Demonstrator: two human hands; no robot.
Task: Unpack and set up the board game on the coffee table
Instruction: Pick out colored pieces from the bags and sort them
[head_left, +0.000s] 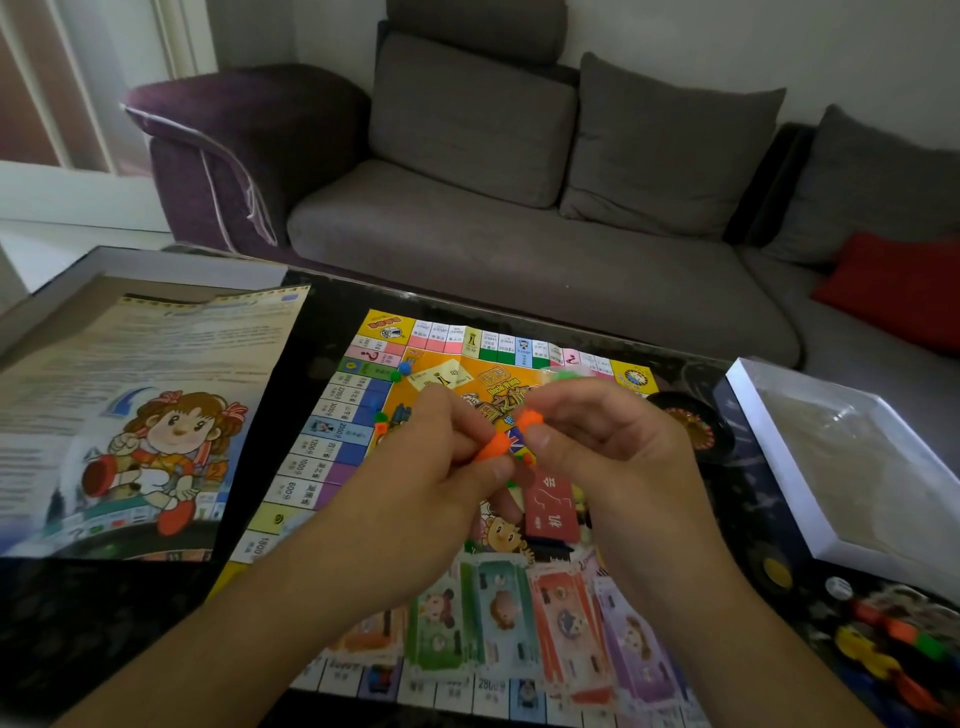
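Dark coffee table (311, 322); colourful board (332, 452) unfolded flat — orange pieces (496, 446) pinched.

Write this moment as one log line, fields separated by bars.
left hand: pinches orange piece | right hand: pinches second orange piece | both above game board | box tray: at right

Both hands, left (457, 457) and right (597, 441), pinch orange pieces (496, 447) above the game board (332, 441).
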